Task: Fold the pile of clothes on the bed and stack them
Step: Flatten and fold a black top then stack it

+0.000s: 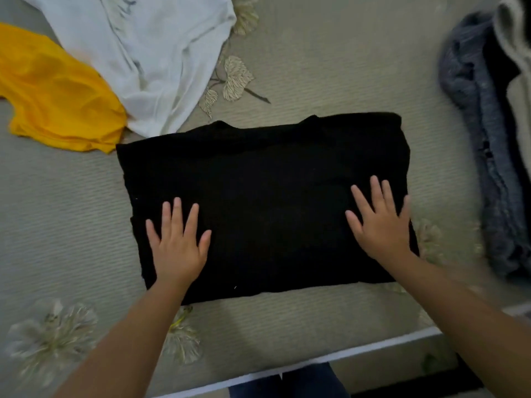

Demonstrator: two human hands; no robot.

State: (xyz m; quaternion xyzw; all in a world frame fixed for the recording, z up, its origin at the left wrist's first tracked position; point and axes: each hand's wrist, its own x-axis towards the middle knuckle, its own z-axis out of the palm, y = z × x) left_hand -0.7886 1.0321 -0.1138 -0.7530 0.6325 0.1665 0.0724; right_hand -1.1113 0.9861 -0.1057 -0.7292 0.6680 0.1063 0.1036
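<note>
A black garment (258, 196) lies in the middle of the frame on the bed (330, 67), folded into a wide, flat rectangle with fairly straight sides; its upper edge shows two small bumps with a shallow dip between them, and its surface is so dark that no seams or folds can be made out. Both hands lie flat on its lower half with fingers straight and spread, holding nothing: the left hand (176, 245) near the lower left corner, the right hand (382, 225) at the right edge, its outer finger blurred. In the upper left of the frame a yellow garment (57, 93) lies crumpled and unfolded, and a white garment (149, 53) lies loose beside it, its lower edge just touching the black one's upper left corner. Along the right edge of the frame sits a stack of clothes (485, 139) in blue-grey, dark and pale grey layers. The bed cover is pale green with a ribbed texture and leaf and flower prints.
</note>
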